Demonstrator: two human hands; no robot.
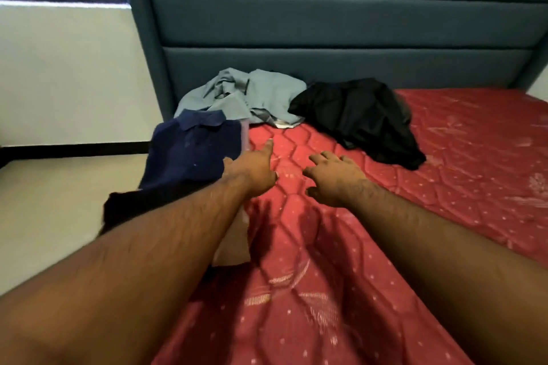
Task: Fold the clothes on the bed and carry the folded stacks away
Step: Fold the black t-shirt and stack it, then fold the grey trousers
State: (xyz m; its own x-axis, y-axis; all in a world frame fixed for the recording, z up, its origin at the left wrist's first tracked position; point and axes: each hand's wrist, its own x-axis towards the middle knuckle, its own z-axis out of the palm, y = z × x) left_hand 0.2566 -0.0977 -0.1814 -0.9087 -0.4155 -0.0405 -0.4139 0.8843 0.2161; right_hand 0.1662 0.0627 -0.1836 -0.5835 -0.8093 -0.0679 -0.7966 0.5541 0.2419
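Both hands are stretched out low over the bed (341,290), and neither holds anything. I have the left hand (252,170) with its fingers straight, one pointing far ahead, its edge just beside the navy shirt (189,151); I cannot tell whether it touches the cloth. The right hand (333,179) hangs over bare red mattress, fingers spread and loosely bent.

That navy shirt lies flat at the bed's left edge, collar far, looking already folded, with a darker bit of cloth hanging off the near side. Farther off, against the headboard (326,24), sit a crumpled grey-blue shirt (246,95) and, right of it, a black garment (361,115).

I judge them all light, limp and prone to slumping, so I would take each by shoulders or a hem.
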